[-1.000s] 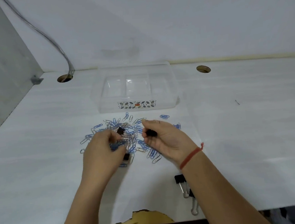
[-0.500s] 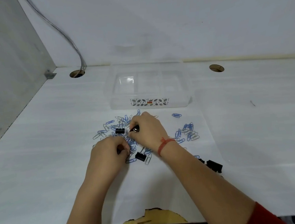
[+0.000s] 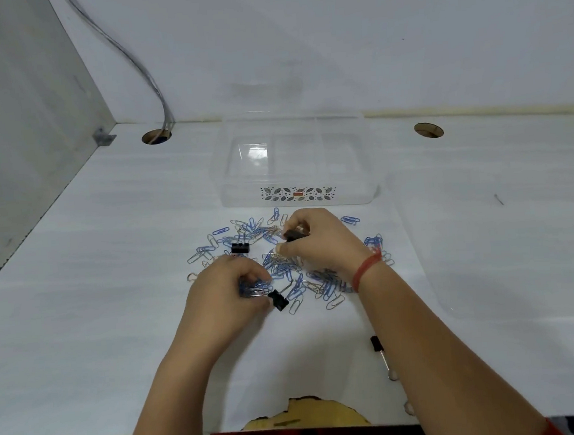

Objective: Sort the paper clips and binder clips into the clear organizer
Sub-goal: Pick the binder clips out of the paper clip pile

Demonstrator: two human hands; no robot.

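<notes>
A pile of blue and silver paper clips (image 3: pixel 293 268) is spread on the white desk in front of the clear organizer (image 3: pixel 297 196), whose compartments look empty. My left hand (image 3: pixel 226 297) is closed over a bunch of paper clips at the pile's near left, beside a black binder clip (image 3: pixel 278 300). My right hand (image 3: pixel 318 242) pinches a black binder clip (image 3: pixel 294 234) over the pile's far side. Another black binder clip (image 3: pixel 240 247) lies loose among the clips, and one (image 3: pixel 376 343) lies near my right forearm.
A clear lid (image 3: pixel 506 234) lies flat at the right of the pile. Two cable holes (image 3: pixel 156 137) (image 3: pixel 428 130) sit at the desk's back, a grey cable running into the left one. A side panel (image 3: pixel 14 135) walls the left.
The view shifted. My right hand moved slightly right and back with its binder clip. My left hand stayed closed on clips at the pile's near left.
</notes>
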